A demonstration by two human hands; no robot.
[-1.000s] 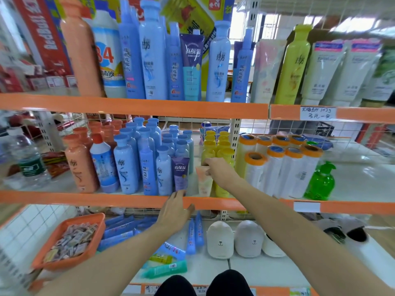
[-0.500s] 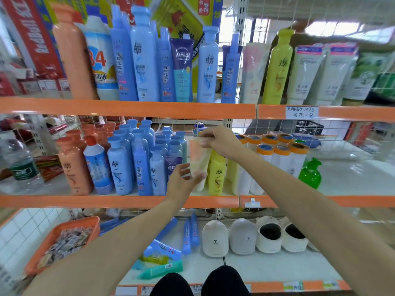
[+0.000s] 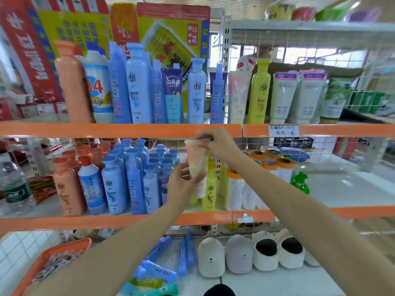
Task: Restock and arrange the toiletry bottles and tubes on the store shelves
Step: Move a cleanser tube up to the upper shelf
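You hold the soft pale peach-and-white plastic tube (image 3: pixel 197 165) in both hands in front of the middle shelf. Your right hand (image 3: pixel 215 144) pinches its flat crimped end from above; your left hand (image 3: pixel 183 184) curls round its lower body. If that top pinch slips, the tube could swing into the yellow bottles (image 3: pixel 210 189) just behind your left fingertips and topple them. Its long axis runs near upright, cap end down.

Bright, even daylight floods in from the windows (image 3: pixel 299 58) at one to two o'clock, washing them out and leaving pale glare on the white shelf (image 3: pixel 350 189) at three o'clock. Motion blur softens everything, worst at nine o'clock, and wide-angle distortion bows the orange shelf edges (image 3: pixel 106 130).
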